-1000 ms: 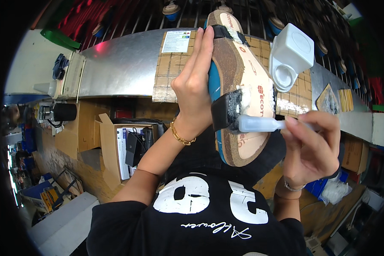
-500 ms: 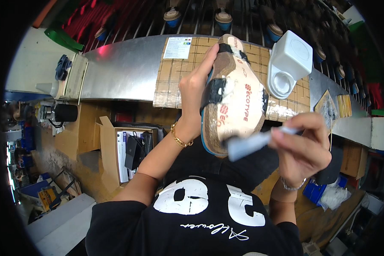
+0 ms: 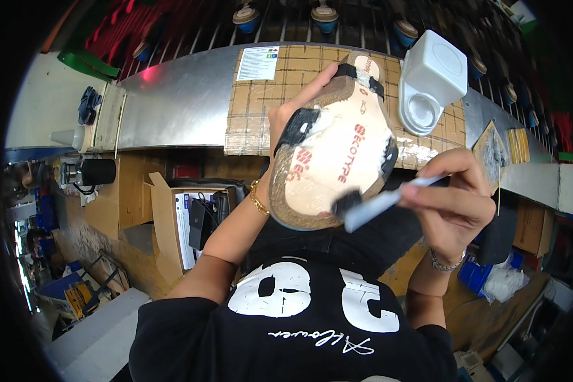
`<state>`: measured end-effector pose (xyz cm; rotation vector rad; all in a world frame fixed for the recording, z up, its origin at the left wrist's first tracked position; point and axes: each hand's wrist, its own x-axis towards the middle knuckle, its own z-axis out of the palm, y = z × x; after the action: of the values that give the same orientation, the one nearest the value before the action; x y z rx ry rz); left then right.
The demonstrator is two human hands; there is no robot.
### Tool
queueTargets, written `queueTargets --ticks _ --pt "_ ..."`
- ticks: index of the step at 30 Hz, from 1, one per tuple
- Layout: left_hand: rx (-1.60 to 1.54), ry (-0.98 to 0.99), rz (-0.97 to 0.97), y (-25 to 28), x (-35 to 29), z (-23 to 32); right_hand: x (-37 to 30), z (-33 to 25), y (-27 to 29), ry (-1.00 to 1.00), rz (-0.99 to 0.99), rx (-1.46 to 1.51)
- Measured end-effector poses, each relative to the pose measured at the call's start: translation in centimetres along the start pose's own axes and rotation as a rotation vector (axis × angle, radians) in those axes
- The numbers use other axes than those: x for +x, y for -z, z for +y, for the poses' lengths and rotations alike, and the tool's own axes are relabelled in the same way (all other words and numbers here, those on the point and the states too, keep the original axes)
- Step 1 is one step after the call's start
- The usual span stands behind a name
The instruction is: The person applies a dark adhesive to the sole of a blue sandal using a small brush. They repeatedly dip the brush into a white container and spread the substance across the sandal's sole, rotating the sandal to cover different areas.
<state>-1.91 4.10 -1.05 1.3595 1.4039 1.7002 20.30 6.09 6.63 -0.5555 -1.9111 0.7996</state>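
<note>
"Where was the sandal [image 3: 332, 143]?"

"Held up between the hands near the worktop [image 3: 172, 95], pale face showing. Its long axis ran from the wide end, lower left and close to the person, to the narrow end, upper right."

"Which hand was nearer?"

"The left hand [image 3: 299, 105], clamped along the sandal's left edge, thumb hidden. The right hand [image 3: 455, 200] stood apart to the right, fingertips pinched on a brush [image 3: 372, 210], its dark bristles at the wide end."

"Any writing?"

"Readable red lettering on the pale face, a white label [image 3: 258, 63] too small to read on the cardboard [image 3: 254, 114], and big white characters across the black shirt [image 3: 325, 331]."
</note>
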Motion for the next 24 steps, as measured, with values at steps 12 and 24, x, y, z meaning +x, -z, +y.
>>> queueTargets --ticks 12,24 --pt "-0.016 0.124 -0.080 0.3 -0.3 1.2 -0.2 0.6 1.1 -0.070 0.010 0.116" --pt "0.491 -0.286 -0.072 -0.5 0.0 0.3 0.1 1.7 2.1 -0.513 -0.002 0.400"
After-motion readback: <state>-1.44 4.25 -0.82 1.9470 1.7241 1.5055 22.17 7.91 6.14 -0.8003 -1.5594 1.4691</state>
